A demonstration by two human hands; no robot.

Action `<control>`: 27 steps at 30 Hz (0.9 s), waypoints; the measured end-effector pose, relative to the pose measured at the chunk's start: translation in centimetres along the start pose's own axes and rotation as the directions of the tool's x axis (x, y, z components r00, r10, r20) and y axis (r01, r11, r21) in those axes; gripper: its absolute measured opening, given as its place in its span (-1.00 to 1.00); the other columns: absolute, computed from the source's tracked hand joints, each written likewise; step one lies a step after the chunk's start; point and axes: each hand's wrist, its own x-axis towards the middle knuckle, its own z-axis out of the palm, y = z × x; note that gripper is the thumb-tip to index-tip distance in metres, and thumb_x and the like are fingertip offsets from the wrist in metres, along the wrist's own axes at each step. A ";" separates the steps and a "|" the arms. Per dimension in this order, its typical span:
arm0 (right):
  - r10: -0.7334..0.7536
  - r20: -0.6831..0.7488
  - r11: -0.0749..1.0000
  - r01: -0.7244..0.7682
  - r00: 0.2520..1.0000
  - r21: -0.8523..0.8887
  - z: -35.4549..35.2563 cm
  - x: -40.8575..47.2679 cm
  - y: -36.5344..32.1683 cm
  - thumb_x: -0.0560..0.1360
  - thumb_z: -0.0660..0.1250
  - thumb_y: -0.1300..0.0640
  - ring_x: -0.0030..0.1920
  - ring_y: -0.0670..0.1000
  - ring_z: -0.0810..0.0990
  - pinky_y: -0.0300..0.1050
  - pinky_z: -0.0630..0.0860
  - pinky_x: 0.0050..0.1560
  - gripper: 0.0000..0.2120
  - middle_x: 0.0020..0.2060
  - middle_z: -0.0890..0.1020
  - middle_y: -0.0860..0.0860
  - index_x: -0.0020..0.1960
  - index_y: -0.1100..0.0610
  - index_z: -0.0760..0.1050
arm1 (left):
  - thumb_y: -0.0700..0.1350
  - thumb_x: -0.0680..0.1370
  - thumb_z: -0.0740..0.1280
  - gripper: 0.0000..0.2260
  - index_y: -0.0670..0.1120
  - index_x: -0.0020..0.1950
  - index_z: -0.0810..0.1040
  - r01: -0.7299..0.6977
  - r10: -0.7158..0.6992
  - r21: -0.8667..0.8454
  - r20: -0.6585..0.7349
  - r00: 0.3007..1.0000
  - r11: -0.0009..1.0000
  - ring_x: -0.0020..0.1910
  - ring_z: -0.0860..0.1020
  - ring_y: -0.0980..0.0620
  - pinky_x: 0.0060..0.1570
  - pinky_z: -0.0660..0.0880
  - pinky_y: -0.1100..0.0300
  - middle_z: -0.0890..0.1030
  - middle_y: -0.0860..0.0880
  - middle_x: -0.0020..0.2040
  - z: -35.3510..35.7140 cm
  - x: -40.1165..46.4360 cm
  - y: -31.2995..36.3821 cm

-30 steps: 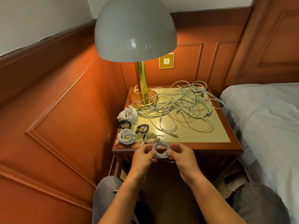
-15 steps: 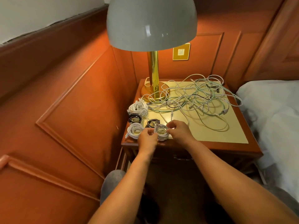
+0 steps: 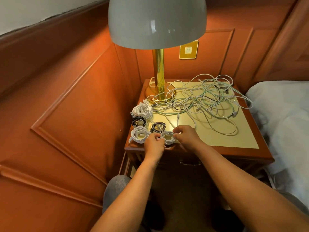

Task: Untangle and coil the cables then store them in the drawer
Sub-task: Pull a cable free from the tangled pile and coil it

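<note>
White coil [image 3: 169,138] set at tabletop [image 3: 237,136] front-left, both hands on it.
Left hand [image 3: 154,144] and right hand [image 3: 186,135] pinch its rim, fingers curled. Other coils [image 3: 139,134] just beside; tangle [image 3: 205,101] behind. Risk: letting go may let the loops spring apart or knock a neighbour off the edge. Drawer [image 3: 189,163] closed.

At the top centre of the frame we see a lamp with a grey dome shade [image 3: 157,20] on a brass stem and round base [image 3: 159,92], standing at the back left corner of a wooden nightstand [image 3: 234,154]. Behind it, on the reddish wood wall panelling [image 3: 75,101], we see a brass-framed switch plate [image 3: 188,49]. At the right edge lies a bed with white bedding [image 3: 284,118].
</note>
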 end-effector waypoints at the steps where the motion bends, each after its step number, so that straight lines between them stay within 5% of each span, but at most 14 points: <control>1: -0.005 -0.007 1.000 0.005 1.000 0.004 0.0 -0.2 0.0 0.53 0.35 0.18 0.09 0.04 0.55 -0.19 0.36 -0.01 -0.78 0.11 0.64 0.09 0.16 0.17 0.60 | -0.23 0.52 0.30 -0.88 -0.04 0.00 0.52 -0.014 0.014 0.007 -0.002 1.000 1.000 -0.09 0.62 -0.08 -0.09 0.55 0.05 0.64 -0.12 -0.08 0.0 -0.1 0.0; 4: -0.026 -0.054 0.999 0.027 0.998 0.022 -0.7 -0.9 0.1 0.55 0.30 0.20 0.11 0.05 0.56 -0.20 0.37 0.03 -0.76 0.12 0.64 0.10 0.19 0.19 0.59 | -0.21 0.55 0.30 -0.82 -0.13 0.15 0.52 -0.067 0.068 0.056 -0.006 0.998 0.996 -0.12 0.53 0.03 -0.15 0.42 0.20 0.56 -0.01 -0.12 -0.3 -0.6 0.3; 9: -0.012 -0.167 0.999 0.018 0.986 0.031 -2.8 -1.8 1.3 0.56 0.22 0.29 0.18 0.10 0.55 -0.14 0.41 0.16 -0.74 0.14 0.64 0.12 0.18 0.22 0.60 | -0.17 0.57 0.29 -0.72 -0.14 0.28 0.48 -0.219 0.231 0.213 -0.032 0.973 0.952 0.15 0.44 0.00 0.11 0.38 0.19 0.48 -0.06 0.18 -0.7 -1.5 0.9; 17: 0.036 -0.228 0.999 -0.041 0.973 -0.017 -4.3 -2.1 2.7 0.56 0.22 0.25 0.15 0.12 0.54 -0.11 0.43 0.12 -0.74 0.16 0.60 0.15 0.20 0.21 0.57 | -0.20 0.58 0.24 -0.76 -0.17 0.23 0.52 -0.539 0.534 0.462 0.155 0.831 0.705 0.19 0.45 -0.09 0.17 0.35 0.09 0.55 -0.13 0.15 1.6 -0.1 5.1; 27: 0.298 -0.193 0.938 -0.324 0.935 -0.124 -5.1 1.3 2.4 0.60 0.25 -0.02 0.05 0.20 0.58 -0.15 0.36 -0.15 -0.64 0.06 0.63 0.20 0.08 0.29 0.55 | -0.21 0.57 0.26 -0.77 -0.17 0.22 0.52 -0.557 0.293 0.746 0.477 0.829 0.365 0.15 0.51 -0.17 0.08 0.49 0.01 0.56 -0.17 0.16 5.4 4.0 8.0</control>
